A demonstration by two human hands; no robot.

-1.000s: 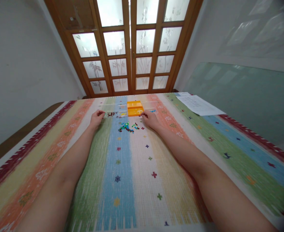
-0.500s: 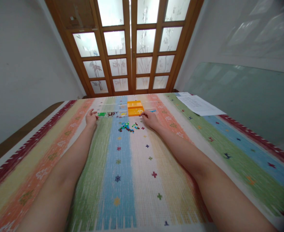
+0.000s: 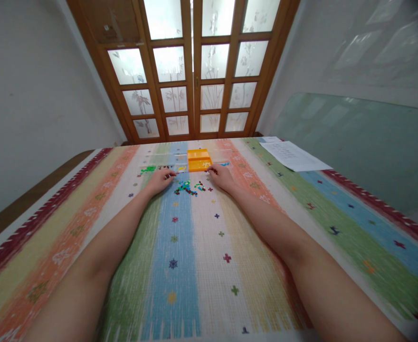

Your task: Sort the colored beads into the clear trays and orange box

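Note:
A small loose pile of tiny coloured pieces, green, blue and dark red, lies on the striped tablecloth. My left hand is just left of it, fingers slightly apart and pointing at the pile, with nothing visible in them. At the front right corner of an open orange box, my right hand has thumb and fingers pinched together; whatever they hold is too small to make out. White pieces lie in the orange box. Left of it, clear boxes hold green pieces, dark red pieces and yellow pieces.
Blue pieces sit in a clear box behind my right hand. Printed paper sheets lie at the table's far right. Beyond the far edge stand wooden glazed doors, and a glass panel leans along the right side.
My left hand has moved right, from the green pieces' box to beside the loose pile. My right hand stays almost still at the orange box.

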